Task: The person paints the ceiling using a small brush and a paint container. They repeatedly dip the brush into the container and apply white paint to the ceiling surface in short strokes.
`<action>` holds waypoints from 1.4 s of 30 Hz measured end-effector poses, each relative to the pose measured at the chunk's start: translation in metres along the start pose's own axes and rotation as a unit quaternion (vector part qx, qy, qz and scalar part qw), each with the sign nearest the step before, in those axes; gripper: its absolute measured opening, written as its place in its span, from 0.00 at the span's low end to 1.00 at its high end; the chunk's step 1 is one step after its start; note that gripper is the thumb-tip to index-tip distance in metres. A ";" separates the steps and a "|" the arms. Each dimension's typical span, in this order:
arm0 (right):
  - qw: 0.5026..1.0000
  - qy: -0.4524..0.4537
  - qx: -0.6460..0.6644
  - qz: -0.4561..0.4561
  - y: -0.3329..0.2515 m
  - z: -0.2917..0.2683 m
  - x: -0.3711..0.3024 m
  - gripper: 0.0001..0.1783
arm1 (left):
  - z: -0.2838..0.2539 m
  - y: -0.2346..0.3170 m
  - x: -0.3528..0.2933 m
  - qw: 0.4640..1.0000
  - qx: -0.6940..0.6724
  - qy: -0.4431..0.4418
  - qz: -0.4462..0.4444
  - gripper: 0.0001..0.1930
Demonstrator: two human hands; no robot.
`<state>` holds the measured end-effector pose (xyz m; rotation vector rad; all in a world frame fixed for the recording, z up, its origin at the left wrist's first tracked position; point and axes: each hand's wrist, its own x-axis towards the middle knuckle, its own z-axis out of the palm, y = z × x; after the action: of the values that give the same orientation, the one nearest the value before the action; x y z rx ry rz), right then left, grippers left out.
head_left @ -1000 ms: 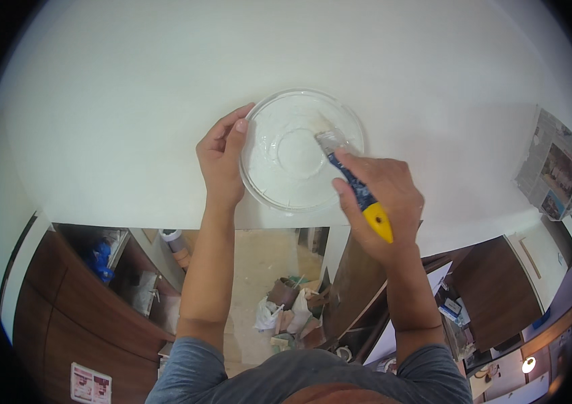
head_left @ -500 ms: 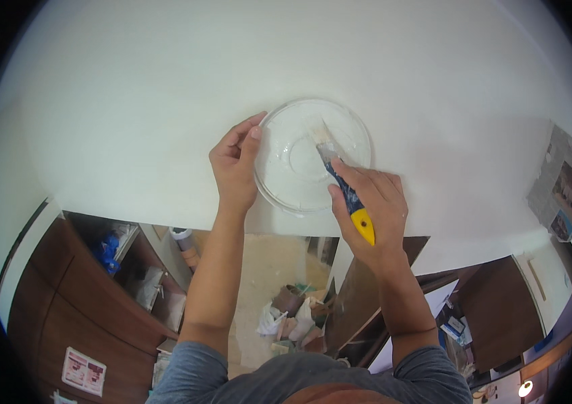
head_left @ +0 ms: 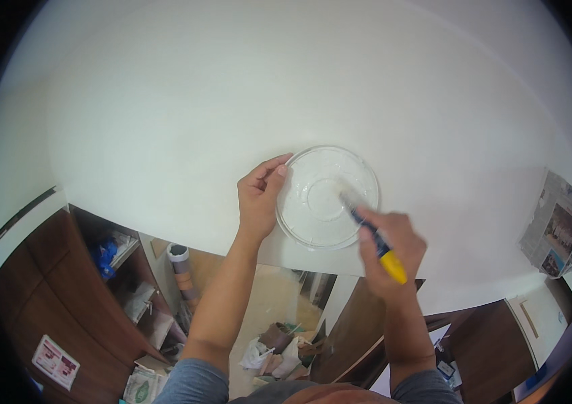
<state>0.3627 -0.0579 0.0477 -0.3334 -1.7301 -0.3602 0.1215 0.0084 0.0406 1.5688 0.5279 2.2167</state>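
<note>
My left hand [head_left: 259, 205] grips the left rim of a round, clear plastic lid [head_left: 309, 212] between thumb and fingers. Wet white paint is smeared over the lid, which has a raised ring at its middle. Wrapped in my right hand [head_left: 404, 249] is a paintbrush [head_left: 389, 261] with a dark blue and yellow handle. Its pale bristles point up and left over the lid, near the ring's right side. The brush is blurred, so whether the bristles touch the lid is hard to see. Behind both hands spreads a broad white painted surface [head_left: 232, 87].
Newspaper sheet [head_left: 558, 225] covers something at the right. Brown cabinets [head_left: 37, 283] stand at the lower left, beside open shelves [head_left: 121, 269] holding bags. Between my arms, a pile of bags and scraps [head_left: 279, 350] lies on the floor. A rolled tube [head_left: 181, 269] leans near the shelves.
The lid and both hands sit lower and further right in the picture, while the background has shifted too. The bristles have moved from the lid's upper part to beside its central ring.
</note>
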 end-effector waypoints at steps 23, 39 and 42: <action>0.957 0.262 -0.002 -0.129 0.058 0.134 0.270 0.20 | -0.122 0.028 0.041 0.997 -0.005 0.051 -0.059 0.22; 0.954 0.271 -0.070 -0.106 0.056 0.140 0.282 0.20 | -0.127 0.024 0.041 0.997 -0.034 0.037 -0.061 0.22; 0.954 0.269 -0.085 -0.099 0.052 0.139 0.284 0.20 | -0.128 0.022 0.042 0.997 -0.035 0.038 -0.060 0.22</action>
<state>0.2087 0.0541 0.3049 -0.1621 -1.1986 -0.6821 -0.0147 -0.0007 0.0455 1.3845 0.5454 2.1872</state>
